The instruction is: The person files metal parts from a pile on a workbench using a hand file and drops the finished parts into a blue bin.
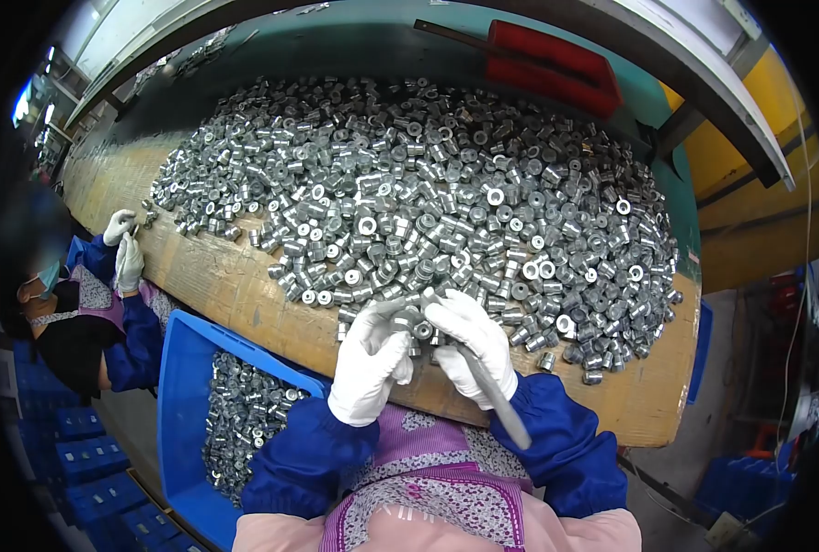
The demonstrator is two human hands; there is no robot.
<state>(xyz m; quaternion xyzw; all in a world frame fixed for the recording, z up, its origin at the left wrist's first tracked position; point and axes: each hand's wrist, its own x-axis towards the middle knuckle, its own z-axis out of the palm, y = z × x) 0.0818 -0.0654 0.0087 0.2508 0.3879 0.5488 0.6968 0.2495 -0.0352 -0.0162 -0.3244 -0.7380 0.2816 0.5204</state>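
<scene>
My left hand point(371, 361), in a white glove, is closed round a small metal fitting point(406, 320) above the table's near edge. Close beside it on the right, my right hand point(472, 348), also gloved in white, grips a long grey tool point(494, 391). The tool's handle slants down toward my right sleeve, and its upper end is near the fitting. Whether the two touch is hard to make out. A large heap of silvery metal fittings point(409, 193) spreads over the table just beyond both hands.
The wooden table point(639, 414) has its edge in front of me. A blue crate point(184, 405) with fittings stands at the lower left. A co-worker point(120, 322) in white gloves sits at the far left. A red bin point(556, 69) lies at the back under a metal beam.
</scene>
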